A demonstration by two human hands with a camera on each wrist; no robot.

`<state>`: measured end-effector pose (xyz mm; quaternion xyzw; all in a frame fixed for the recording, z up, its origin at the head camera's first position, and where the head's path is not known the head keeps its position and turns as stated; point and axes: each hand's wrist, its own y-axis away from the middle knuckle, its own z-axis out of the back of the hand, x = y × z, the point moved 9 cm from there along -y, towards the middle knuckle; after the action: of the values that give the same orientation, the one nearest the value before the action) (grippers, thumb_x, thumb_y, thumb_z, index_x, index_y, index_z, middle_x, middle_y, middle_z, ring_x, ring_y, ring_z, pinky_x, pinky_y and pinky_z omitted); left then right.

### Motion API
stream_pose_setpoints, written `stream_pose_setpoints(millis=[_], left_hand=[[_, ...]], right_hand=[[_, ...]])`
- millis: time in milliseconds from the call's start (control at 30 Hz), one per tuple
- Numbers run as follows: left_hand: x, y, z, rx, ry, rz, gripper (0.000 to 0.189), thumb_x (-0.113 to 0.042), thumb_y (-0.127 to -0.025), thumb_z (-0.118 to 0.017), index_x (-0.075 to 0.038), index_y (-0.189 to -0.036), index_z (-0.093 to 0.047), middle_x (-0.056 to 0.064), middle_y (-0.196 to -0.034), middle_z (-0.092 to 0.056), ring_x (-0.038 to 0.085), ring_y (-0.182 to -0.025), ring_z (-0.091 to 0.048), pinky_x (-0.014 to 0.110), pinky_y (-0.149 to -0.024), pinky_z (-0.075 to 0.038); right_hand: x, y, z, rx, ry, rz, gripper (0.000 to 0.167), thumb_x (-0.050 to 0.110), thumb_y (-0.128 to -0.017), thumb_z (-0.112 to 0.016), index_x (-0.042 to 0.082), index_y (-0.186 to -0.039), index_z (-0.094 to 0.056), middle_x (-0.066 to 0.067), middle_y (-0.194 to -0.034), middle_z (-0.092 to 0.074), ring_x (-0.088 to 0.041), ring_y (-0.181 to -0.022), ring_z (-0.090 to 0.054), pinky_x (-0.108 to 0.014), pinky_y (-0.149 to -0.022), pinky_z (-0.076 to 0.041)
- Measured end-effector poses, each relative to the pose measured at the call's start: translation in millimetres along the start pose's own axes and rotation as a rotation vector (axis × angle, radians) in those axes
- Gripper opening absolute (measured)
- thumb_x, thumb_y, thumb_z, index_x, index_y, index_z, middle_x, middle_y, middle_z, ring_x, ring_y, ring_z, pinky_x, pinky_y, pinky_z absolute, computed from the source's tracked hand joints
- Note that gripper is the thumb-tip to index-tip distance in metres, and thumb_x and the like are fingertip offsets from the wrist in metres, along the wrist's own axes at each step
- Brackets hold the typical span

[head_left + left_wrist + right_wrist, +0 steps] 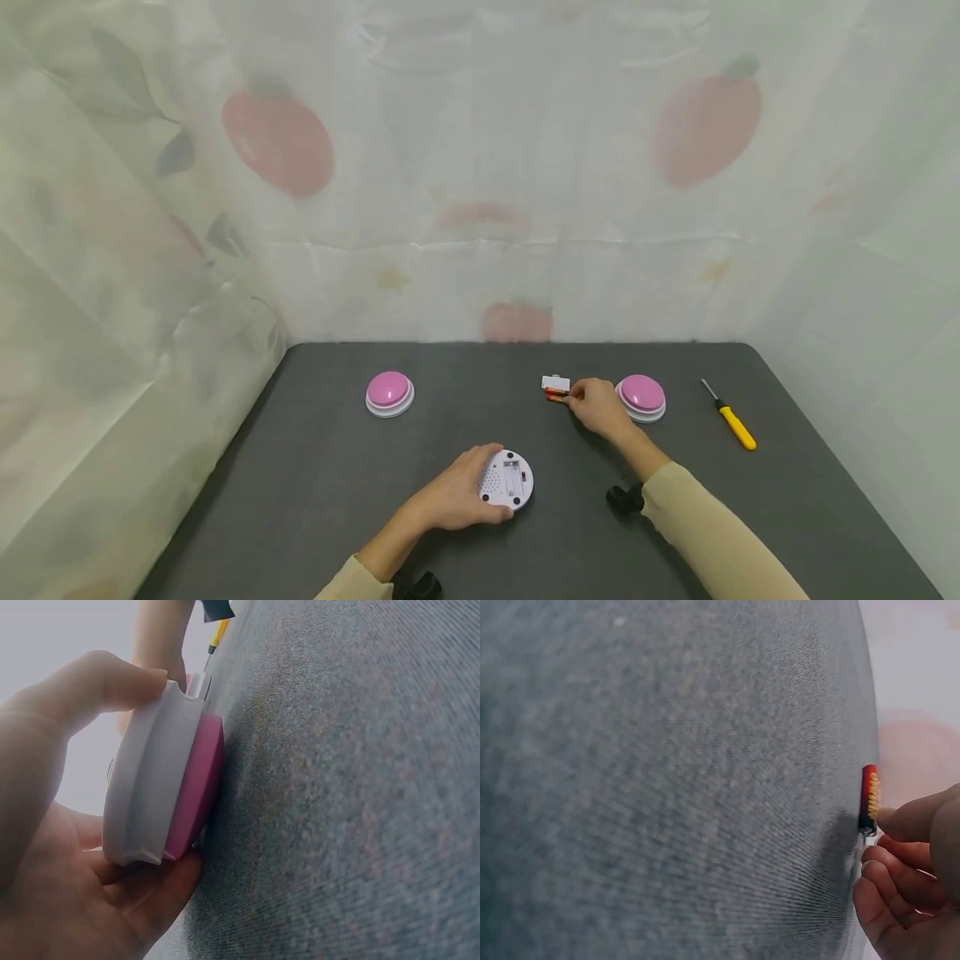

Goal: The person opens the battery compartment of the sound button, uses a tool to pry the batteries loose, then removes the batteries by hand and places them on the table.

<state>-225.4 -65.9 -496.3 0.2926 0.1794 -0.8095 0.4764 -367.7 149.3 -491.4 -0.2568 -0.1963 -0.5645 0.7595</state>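
My left hand (pixel 459 492) holds a round white push-button unit (pixel 507 481) by its rim, thumb on one side and fingers on the other. It is upside down, with the battery compartment facing up and no batteries in it. Its pink dome (pixel 201 784) faces the table in the left wrist view. Farther forward, my right hand (pixel 597 406) pinches the end of a red-and-black AA-type battery (pixel 869 796) between thumb and index finger, the other fingers curled. Another battery (pixel 556 391) lies beside it, along a small white piece (pixel 556 382).
One pink button unit (pixel 388 393) stands upright at the back left. A second pink button unit (pixel 642 396) is just right of my right hand. A yellow-handled screwdriver (pixel 736 426) lies at the right of the dark grey table (pixel 315 475). Curtains hang around it.
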Motion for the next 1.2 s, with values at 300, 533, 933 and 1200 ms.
stream_pose_setpoints(millis=[300, 533, 933, 1200], left_hand=[[2.9, -1.0, -0.3, 0.010, 0.013, 0.031, 0.091, -0.047, -0.073, -0.083, -0.006, -0.146, -0.046, 0.008, -0.134, -0.054, 0.021, -0.115, -0.050, 0.040, -0.097, -0.043], [4.2, 0.2, 3.5, 0.015, 0.003, 0.039, 0.093, -0.050, -0.073, -0.082, -0.006, -0.148, -0.045, 0.008, -0.138, -0.054, 0.020, -0.117, -0.050, 0.041, -0.099, -0.043], [6.2, 4.8, 4.7, 0.027, 0.006, 0.032, 0.101, -0.060, -0.075, -0.081, -0.006, -0.151, -0.043, 0.007, -0.141, -0.053, 0.022, -0.125, -0.049, 0.045, -0.101, -0.043], [7.9, 9.8, 13.4, 0.042, 0.046, -0.028, 0.098, -0.052, -0.076, -0.084, -0.002, -0.150, -0.044, 0.007, -0.137, -0.054, 0.017, -0.115, -0.053, 0.039, -0.097, -0.044]], right_hand=[[18.6, 15.9, 17.0, -0.043, -0.049, 0.063, 0.007, 0.010, -0.090, -0.074, 0.004, -0.093, -0.075, -0.001, -0.081, -0.068, -0.014, -0.073, -0.059, -0.034, -0.069, -0.050], [49.7, 42.0, 21.7, -0.030, -0.156, 0.164, 0.005, 0.011, -0.089, -0.076, 0.011, -0.094, -0.076, 0.005, -0.084, -0.068, -0.010, -0.077, -0.060, -0.032, -0.072, -0.051], [80.0, 79.7, -1.8, 0.159, -0.280, 0.310, 0.029, 0.021, -0.092, -0.076, 0.004, -0.115, -0.071, -0.004, -0.105, -0.068, -0.016, -0.093, -0.063, -0.034, -0.081, -0.053], [92.3, 103.6, -23.7, 0.280, -0.321, 0.335, 0.041, 0.024, -0.091, -0.078, 0.002, -0.123, -0.066, -0.006, -0.111, -0.064, -0.021, -0.096, -0.062, -0.032, -0.081, -0.054]])
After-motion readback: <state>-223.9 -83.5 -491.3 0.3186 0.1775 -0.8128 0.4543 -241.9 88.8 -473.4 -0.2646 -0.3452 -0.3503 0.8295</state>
